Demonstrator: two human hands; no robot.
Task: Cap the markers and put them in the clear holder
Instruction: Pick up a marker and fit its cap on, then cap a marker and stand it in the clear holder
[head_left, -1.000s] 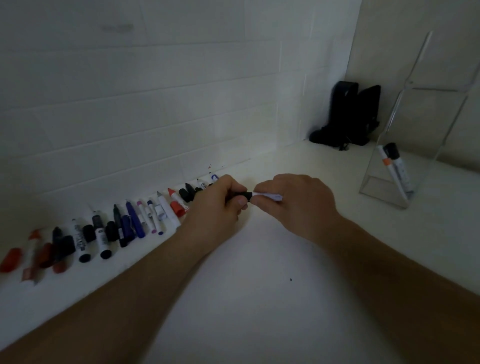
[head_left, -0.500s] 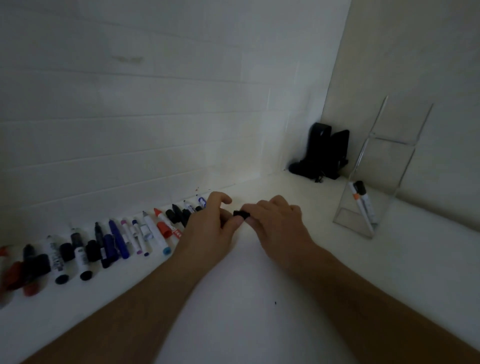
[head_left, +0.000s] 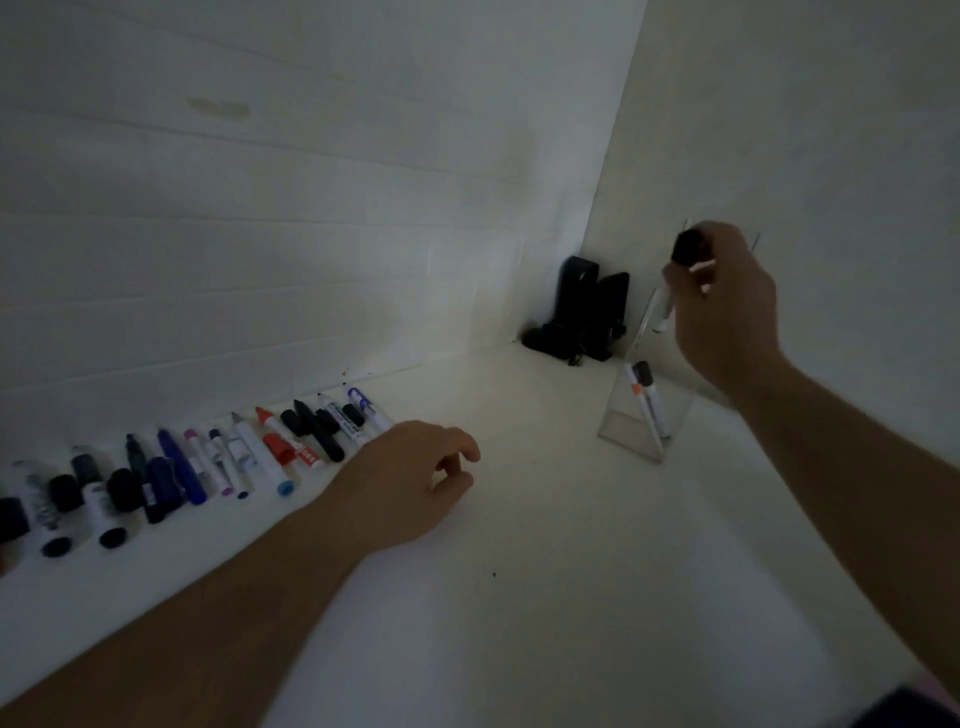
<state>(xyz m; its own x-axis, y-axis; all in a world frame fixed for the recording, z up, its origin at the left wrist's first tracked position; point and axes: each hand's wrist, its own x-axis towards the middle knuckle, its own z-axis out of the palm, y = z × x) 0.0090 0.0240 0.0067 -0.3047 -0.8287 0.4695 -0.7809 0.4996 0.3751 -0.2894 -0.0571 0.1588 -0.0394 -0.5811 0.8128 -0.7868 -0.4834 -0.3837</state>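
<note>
My right hand holds a white marker with a black cap upright, cap up, over the top of the clear holder at the right. Two capped markers lean inside the holder. My left hand rests on the white table with loose fingers and nothing in it, beside the right end of a row of markers and loose caps along the wall. One red marker lies in that row with its cap beside it.
A black object stands in the corner behind the holder. White walls close off the table at the back and right. Dark caps lie among the markers at the far left.
My hands were together pressing a black cap on a marker. My right hand has since lifted the capped marker up and right, over the holder. My left hand let go and stayed by the row.
</note>
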